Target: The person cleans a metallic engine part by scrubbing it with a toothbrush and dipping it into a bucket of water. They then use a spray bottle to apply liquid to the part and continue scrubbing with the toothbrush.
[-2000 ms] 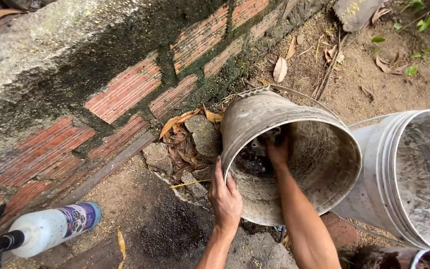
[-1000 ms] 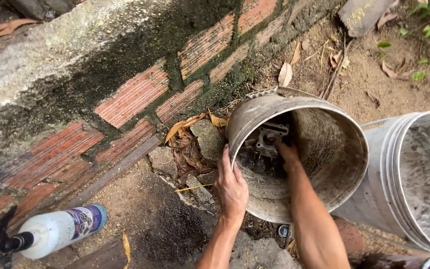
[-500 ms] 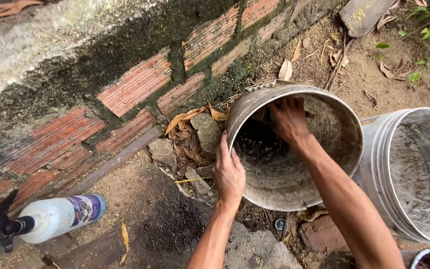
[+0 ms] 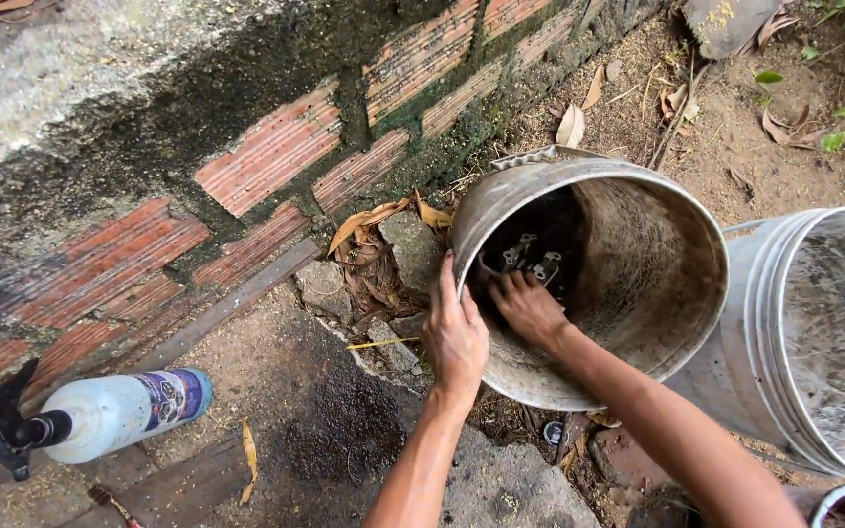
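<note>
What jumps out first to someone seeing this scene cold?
A grimy grey bucket tipped on its side at the centre, the left hand bracing its rim while the right hand reaches inside toward small metal parts. A white bucket stands to its right, and a spray bottle lies lower left by the mossy brick wall.

A spray bottle (image 4: 114, 416) lies near a brick wall (image 4: 266, 156), possibly mossy.

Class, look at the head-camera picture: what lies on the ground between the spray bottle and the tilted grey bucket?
In the head view, between the spray bottle and the grey bucket lie bare concrete, dry brown leaves, small stones, and the left hand on the bucket's rim.
</note>
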